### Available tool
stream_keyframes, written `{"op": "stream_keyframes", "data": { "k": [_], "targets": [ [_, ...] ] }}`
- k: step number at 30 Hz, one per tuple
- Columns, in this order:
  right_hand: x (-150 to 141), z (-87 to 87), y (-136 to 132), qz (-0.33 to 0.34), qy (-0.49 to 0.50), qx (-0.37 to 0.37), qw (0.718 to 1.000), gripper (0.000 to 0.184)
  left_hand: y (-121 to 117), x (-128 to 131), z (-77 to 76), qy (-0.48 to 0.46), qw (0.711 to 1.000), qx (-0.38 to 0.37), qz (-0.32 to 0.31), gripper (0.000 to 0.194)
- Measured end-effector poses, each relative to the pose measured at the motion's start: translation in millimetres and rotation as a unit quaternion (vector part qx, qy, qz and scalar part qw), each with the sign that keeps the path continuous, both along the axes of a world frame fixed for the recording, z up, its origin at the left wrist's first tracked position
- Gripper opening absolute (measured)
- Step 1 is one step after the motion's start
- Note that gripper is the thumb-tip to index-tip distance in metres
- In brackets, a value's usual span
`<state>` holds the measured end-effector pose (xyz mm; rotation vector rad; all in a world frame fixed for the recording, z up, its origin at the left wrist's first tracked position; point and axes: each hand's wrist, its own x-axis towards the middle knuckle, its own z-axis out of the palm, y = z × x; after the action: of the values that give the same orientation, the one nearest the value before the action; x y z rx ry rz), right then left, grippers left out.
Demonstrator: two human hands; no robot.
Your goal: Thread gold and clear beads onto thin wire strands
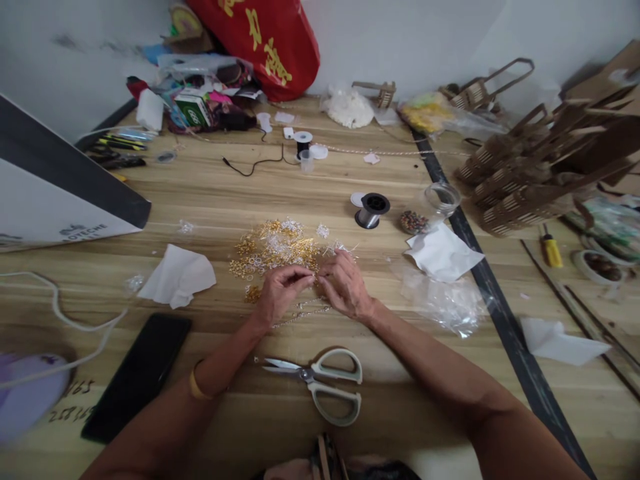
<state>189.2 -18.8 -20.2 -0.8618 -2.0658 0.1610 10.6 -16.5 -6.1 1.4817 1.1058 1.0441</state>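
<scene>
My left hand (284, 288) pinches something tiny between thumb and fingertips, too small to name. Close beside it, my right hand (345, 283) has its thumb and index finger pressed together at nearly the same spot. Just beyond both hands spreads a pile of gold and silver jewelry findings (280, 248), with small rings among them. Thin silver pieces (341, 248) lie behind my right fingers. Below the hands a fine metal chain (303, 314) runs along the wood. Scissors with pale handles (320, 383) rest partly spread, nearer to me.
A wire spool (372, 211) stands behind the hands, near a glass jar (442, 199) and a heap of brown beads (414, 221). Crumpled paper (179, 277) and a black phone (137, 377) lie left. Clear plastic bags (453, 307) sit right, with brown woven baskets (520, 173) farther back.
</scene>
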Motion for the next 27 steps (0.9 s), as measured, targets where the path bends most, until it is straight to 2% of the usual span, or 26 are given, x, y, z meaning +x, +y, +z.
{"op": "stream_keyframes", "data": {
  "k": [12, 27],
  "targets": [
    [-1.2, 3.3, -1.4, -0.008, 0.002, 0.006, 1.000, 0.014, -0.2, -0.4, 3.6, 0.004, 1.000, -0.003, 0.011, 0.009],
    [-2.0, 3.3, -0.9, -0.007, -0.001, 0.003, 1.000, 0.013, -6.0, 0.2, 6.8, 0.048, 0.995, 0.080, 0.022, 0.006]
  ]
}}
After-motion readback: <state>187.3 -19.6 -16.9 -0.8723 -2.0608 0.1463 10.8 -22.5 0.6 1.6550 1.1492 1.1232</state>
